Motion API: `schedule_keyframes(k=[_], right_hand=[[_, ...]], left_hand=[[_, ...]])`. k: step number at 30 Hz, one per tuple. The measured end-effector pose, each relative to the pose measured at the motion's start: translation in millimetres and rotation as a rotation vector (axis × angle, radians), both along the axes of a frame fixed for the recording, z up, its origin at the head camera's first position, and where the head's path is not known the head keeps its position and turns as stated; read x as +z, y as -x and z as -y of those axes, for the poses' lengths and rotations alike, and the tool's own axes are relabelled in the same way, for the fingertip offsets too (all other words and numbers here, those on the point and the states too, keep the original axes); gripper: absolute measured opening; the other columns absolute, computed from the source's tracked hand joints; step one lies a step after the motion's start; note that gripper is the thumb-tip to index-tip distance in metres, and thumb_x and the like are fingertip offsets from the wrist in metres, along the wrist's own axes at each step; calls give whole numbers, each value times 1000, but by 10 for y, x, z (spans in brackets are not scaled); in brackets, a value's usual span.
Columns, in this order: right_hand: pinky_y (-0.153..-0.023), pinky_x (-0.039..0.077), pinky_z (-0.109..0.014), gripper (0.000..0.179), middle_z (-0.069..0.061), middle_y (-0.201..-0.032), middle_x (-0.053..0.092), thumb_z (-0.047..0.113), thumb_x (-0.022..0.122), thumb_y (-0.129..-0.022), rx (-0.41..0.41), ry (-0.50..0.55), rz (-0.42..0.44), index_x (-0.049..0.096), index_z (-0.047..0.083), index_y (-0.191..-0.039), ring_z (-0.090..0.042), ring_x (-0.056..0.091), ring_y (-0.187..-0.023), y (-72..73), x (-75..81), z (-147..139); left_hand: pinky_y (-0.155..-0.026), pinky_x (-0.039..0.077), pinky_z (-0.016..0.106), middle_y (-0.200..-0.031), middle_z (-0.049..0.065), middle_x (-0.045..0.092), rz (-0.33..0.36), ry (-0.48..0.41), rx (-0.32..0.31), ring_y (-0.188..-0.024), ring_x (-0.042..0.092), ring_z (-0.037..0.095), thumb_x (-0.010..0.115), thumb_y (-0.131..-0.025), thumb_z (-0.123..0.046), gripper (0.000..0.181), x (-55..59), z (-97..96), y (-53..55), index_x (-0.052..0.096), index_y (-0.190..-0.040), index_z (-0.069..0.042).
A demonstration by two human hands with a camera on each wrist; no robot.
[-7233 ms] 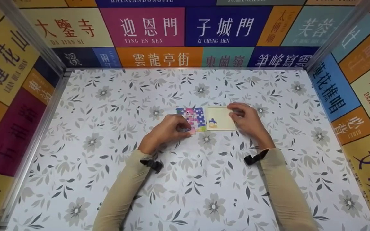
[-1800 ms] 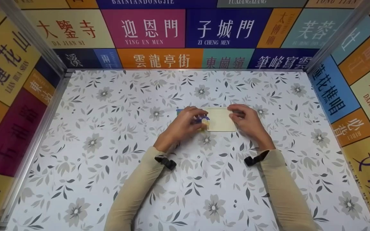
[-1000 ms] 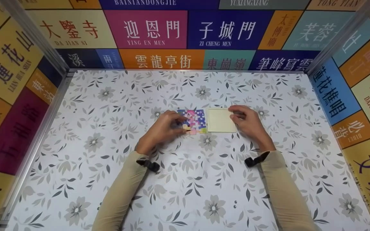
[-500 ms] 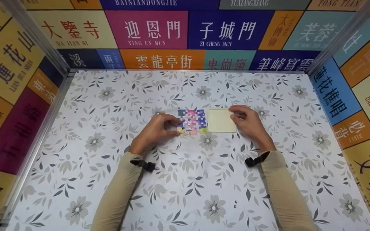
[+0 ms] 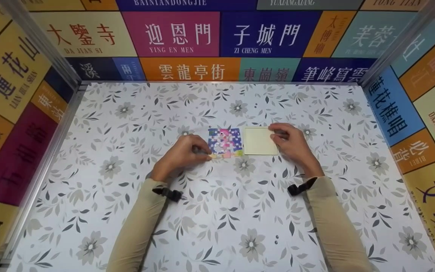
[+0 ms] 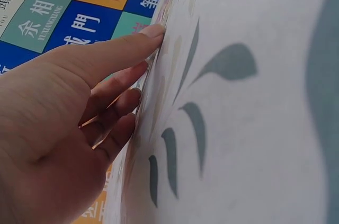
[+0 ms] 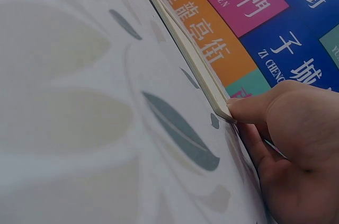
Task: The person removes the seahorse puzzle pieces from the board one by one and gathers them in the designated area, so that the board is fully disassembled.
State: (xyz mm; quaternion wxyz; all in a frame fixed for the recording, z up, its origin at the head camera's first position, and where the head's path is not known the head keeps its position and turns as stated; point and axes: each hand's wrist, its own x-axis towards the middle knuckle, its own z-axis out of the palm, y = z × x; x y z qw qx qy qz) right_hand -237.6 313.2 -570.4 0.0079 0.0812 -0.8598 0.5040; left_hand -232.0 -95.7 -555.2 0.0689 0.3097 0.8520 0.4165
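Observation:
A colourful jigsaw puzzle (image 5: 225,142), with a pink figure on blue and white, lies put together on the table. My left hand (image 5: 182,153) is at its lower left corner, thumb tip by a yellowish puzzle piece (image 5: 213,156). In the left wrist view the thumb is nearly straight, and the fingers (image 6: 114,89) rest apart from it at the table surface. Right beside the puzzle lies a flat cream puzzle tray (image 5: 259,141) with a raised rim and bare inside. My right hand (image 5: 292,142) holds its right edge, thumb on the rim in the right wrist view.
The table (image 5: 217,226) has a white cloth with grey flowers and leaves. Panels with large characters stand around it: a back wall (image 5: 181,34), a left wall (image 5: 17,132) and a right wall (image 5: 414,124), meeting the table at metal edges.
The blue and yellow piece, earlier in the tray's lower left corner, was lifted out by my left hand and brought left to the puzzle's lower left corner. My right hand stays on the tray.

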Motion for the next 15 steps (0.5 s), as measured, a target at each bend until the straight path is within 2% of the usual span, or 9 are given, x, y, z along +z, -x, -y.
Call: schedule_keyframes(k=[4,7,10,15], right_hand=[[-107,55,-25,33,-17,-146,66,8,73,-103,-4,2,-9,73,3,-135,-35,68,-131,6,-1,15],[-112,54,-40,33,-23,-147,64,3,71,-103,-5,10,1,71,-3,-136,-39,67,-132,-22,74,71],[-115,52,-48,34,-26,-149,62,0,69,-103,-8,10,10,69,-7,-136,-43,65,-133,-20,75,93],[-114,54,-41,32,-20,-150,63,6,71,-103,-7,8,14,73,0,-135,-38,67,-132,26,-17,31]], left_hand=[[-90,59,34,-102,-1,82,2,8,-6,-99,74,16,92,-88,-18,11,8,4,7,87,-97,-16],[-89,59,34,-102,0,82,8,6,-7,-98,73,17,91,-88,-16,10,16,8,13,87,-97,-15],[-87,59,36,-101,1,82,7,9,-8,-96,73,17,91,-88,-16,9,22,7,15,87,-96,-14],[-80,56,30,-95,-1,80,-2,27,25,-88,69,14,90,-91,-25,10,50,-20,23,86,-94,-16]])
